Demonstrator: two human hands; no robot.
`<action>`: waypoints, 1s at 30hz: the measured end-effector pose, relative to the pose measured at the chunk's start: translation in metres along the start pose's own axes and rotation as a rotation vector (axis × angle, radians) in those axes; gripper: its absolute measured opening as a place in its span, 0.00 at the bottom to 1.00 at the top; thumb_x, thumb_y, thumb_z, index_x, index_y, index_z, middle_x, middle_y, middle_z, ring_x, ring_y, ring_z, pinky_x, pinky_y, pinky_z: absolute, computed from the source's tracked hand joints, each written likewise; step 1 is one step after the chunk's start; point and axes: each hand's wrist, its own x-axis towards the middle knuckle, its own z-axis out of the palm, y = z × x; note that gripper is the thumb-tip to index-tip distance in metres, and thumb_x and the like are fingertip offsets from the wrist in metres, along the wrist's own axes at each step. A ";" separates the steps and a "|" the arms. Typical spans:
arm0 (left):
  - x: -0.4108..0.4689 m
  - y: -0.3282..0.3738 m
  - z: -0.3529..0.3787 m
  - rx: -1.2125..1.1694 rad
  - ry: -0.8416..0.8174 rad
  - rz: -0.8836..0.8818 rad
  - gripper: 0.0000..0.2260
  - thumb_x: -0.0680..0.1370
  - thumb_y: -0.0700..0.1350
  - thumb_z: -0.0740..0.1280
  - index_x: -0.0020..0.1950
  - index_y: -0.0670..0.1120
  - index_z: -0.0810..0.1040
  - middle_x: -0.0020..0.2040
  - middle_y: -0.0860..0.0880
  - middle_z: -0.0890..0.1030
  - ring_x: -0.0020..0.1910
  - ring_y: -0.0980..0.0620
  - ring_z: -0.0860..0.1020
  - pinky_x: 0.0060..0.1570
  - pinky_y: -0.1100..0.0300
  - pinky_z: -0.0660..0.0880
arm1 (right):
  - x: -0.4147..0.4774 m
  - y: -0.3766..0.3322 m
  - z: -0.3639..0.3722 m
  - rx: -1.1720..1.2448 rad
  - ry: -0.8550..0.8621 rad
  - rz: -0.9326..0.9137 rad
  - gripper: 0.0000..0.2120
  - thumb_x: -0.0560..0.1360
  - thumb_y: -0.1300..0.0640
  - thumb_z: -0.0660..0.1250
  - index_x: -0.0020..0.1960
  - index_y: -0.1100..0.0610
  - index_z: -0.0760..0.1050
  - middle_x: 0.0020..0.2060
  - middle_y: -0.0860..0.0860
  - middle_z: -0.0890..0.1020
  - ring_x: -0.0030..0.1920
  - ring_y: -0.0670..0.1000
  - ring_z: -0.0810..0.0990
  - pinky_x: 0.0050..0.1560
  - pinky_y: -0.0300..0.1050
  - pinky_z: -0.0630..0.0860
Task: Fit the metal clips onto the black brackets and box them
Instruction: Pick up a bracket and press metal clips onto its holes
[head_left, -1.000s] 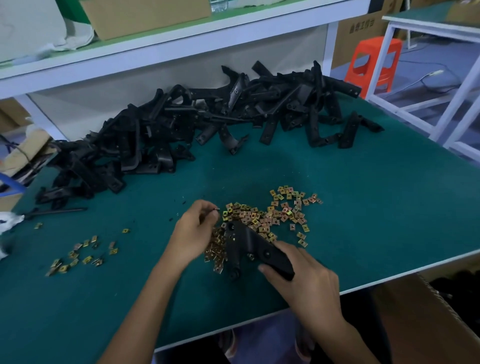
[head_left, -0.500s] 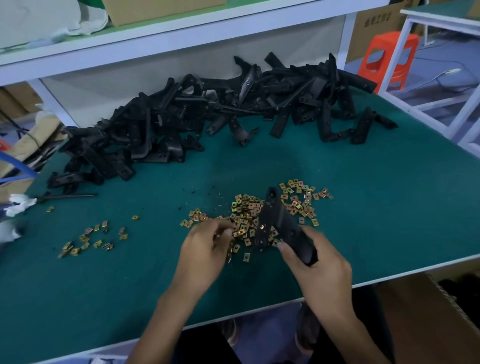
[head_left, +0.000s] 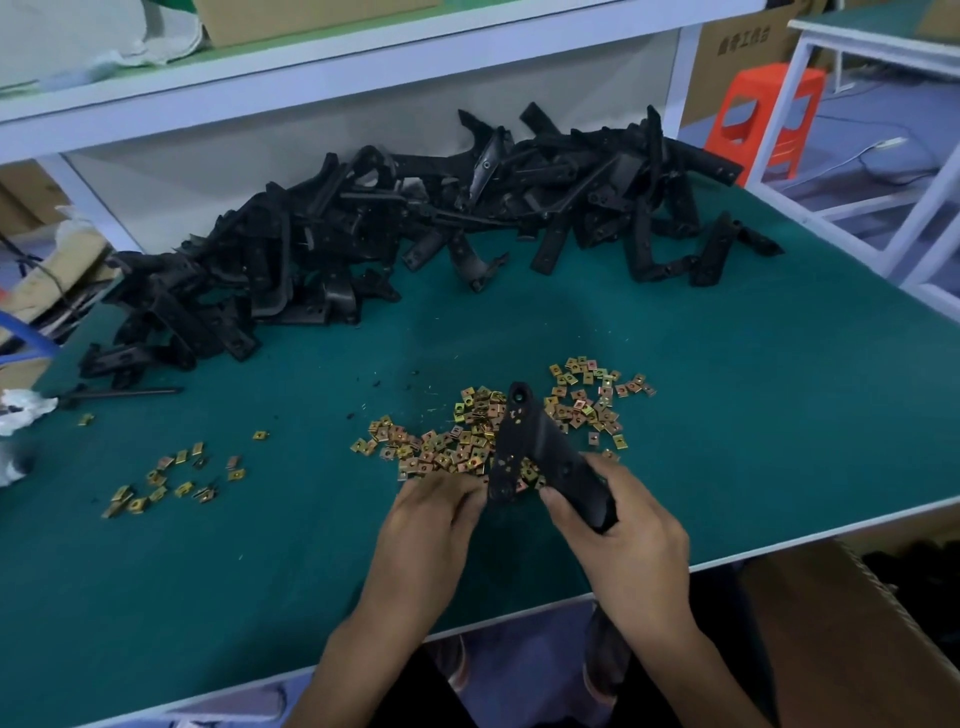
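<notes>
My right hand (head_left: 621, 530) grips the near end of a black bracket (head_left: 535, 449), which slants up over the main heap of gold metal clips (head_left: 467, 441). My left hand (head_left: 434, 514) has its fingertips curled against the bracket's lower left leg; whether they pinch a clip there is hidden. A big pile of black brackets (head_left: 415, 234) lies along the back of the green table (head_left: 779, 415). A smaller scatter of clips (head_left: 171, 478) lies to the left.
A cardboard box (head_left: 857, 639) stands below the table's near right edge. A white shelf frame (head_left: 311, 67) runs over the back of the table. An orange stool (head_left: 763, 109) and a white frame stand at the far right. White rags (head_left: 21, 415) lie at the left edge.
The bracket has swung from lying low across the clips to slanting upward. My left hand has come from the clip heap to the bracket's lower leg. The camera has shifted slightly.
</notes>
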 end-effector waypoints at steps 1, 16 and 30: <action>0.002 0.001 -0.002 -0.105 -0.018 -0.091 0.06 0.83 0.49 0.64 0.47 0.54 0.77 0.38 0.59 0.78 0.40 0.59 0.75 0.39 0.69 0.68 | 0.000 0.000 0.000 -0.005 -0.009 0.002 0.17 0.72 0.38 0.73 0.57 0.40 0.75 0.42 0.36 0.79 0.42 0.42 0.78 0.39 0.44 0.76; 0.001 0.013 -0.026 -1.308 0.057 -0.547 0.10 0.68 0.39 0.74 0.48 0.41 0.87 0.44 0.40 0.86 0.42 0.49 0.85 0.42 0.60 0.82 | -0.002 -0.009 -0.004 -0.132 -0.095 -0.009 0.20 0.72 0.37 0.70 0.61 0.42 0.80 0.48 0.42 0.83 0.48 0.50 0.84 0.45 0.48 0.79; -0.004 0.020 -0.019 -1.192 0.032 -0.577 0.11 0.72 0.40 0.74 0.53 0.41 0.84 0.43 0.41 0.86 0.38 0.51 0.84 0.35 0.61 0.79 | -0.002 -0.007 -0.004 -0.235 -0.081 -0.098 0.20 0.73 0.40 0.73 0.63 0.42 0.80 0.37 0.48 0.77 0.36 0.55 0.82 0.34 0.51 0.79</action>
